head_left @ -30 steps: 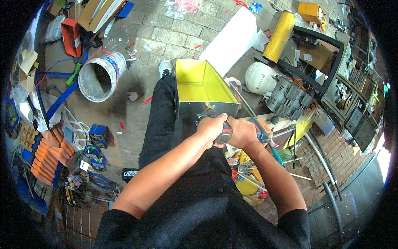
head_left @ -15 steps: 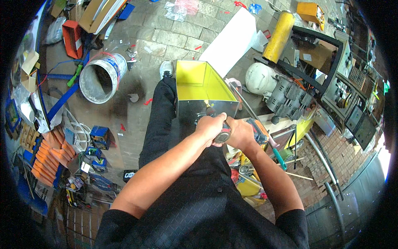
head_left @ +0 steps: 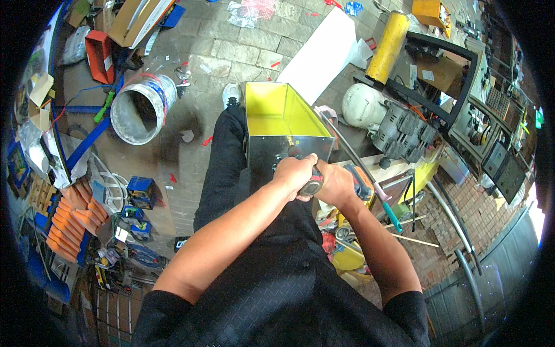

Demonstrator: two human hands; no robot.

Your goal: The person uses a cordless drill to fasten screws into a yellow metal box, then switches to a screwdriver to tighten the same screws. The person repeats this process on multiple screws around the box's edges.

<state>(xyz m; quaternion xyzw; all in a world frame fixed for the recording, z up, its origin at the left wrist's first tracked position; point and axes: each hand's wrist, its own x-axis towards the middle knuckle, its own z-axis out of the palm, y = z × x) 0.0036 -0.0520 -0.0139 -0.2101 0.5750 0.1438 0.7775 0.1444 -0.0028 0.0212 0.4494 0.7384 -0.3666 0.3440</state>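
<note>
A sheet-metal box [head_left: 277, 110] with a yellow inside and a bare grey near wall stands in front of my lap. Both hands meet at that near wall. My left hand [head_left: 293, 173] and my right hand [head_left: 335, 184] are wrapped together around a dark hand tool with a red-and-black grip [head_left: 313, 184], its tip against the box's near wall. What kind of tool it is stays hidden under my fingers.
A white bucket [head_left: 141, 109] stands on the paving at the left. Orange and blue parts [head_left: 69, 220] lie at the lower left. A white tank [head_left: 363, 104], a yellow cylinder [head_left: 387, 46], a motor and tools crowd the right. A white panel [head_left: 318, 55] leans behind the box.
My hands and the tool have shifted slightly along the box's near wall, staying closed on the grip. The box has not moved.
</note>
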